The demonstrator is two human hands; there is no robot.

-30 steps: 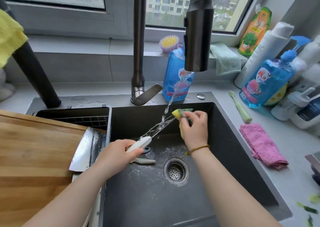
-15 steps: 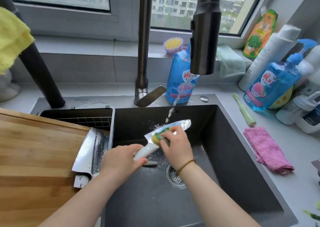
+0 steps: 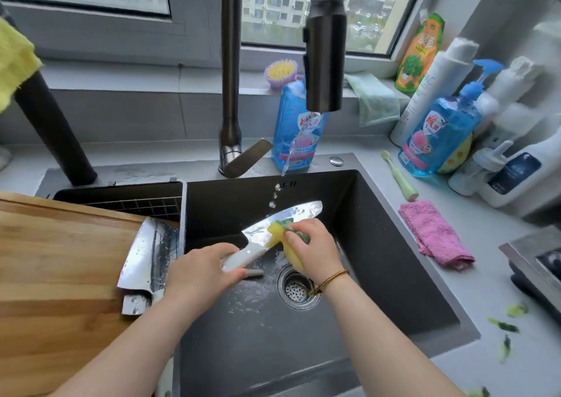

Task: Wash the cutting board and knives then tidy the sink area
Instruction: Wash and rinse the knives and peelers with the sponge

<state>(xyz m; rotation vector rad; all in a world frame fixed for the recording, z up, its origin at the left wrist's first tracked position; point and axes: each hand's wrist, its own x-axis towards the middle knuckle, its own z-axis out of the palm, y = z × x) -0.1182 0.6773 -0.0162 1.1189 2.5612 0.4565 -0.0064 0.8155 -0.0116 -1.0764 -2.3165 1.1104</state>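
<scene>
Two hands meet over the sink [image 3: 379, 245], and the white-handled knife [image 3: 291, 217] is right between them, held low above the basin with its blade pointing up and to the right. Left hand [image 3: 197, 275] is wrapped round the white handle, fingers curled tight. Right hand [image 3: 315, 249] is pinching a yellow-and-green sponge [image 3: 276, 235], folded over the blade near the handle end, so the hands sit close together, each clamped on its own thing. A gold bracelet [image 3: 332, 278] circles the right wrist. Water [image 3: 288, 160] runs thin from the dark spray head [image 3: 324, 62] and breaks into drops just above the blade. Below the handle a grey-handled utensil [image 3: 255, 272] lies on the wet sink floor, what kind I cannot tell, and the round drain strainer [image 3: 297, 289] sits just beside it, under the right wrist. Over to the left, the wooden cutting board [image 3: 60, 275] lies flat, with a wet cleaver [image 3: 148, 257] lying at its right edge, partly over the dark wire basket [image 3: 127, 199]. Behind the tap stands a blue soap bottle [image 3: 296, 129]. Out on the right-hand counter there is a pink cloth [image 3: 434, 234] near the sink rim, a pale green brush [image 3: 399, 175] above it, a blue pump bottle [image 3: 440, 135] among white bottles, and green scraps [image 3: 504, 327] scattered toward the front. A light green cloth [image 3: 376, 99] hangs from the windowsill, and a yellow cloth [image 3: 15, 59] shows at far left.
</scene>
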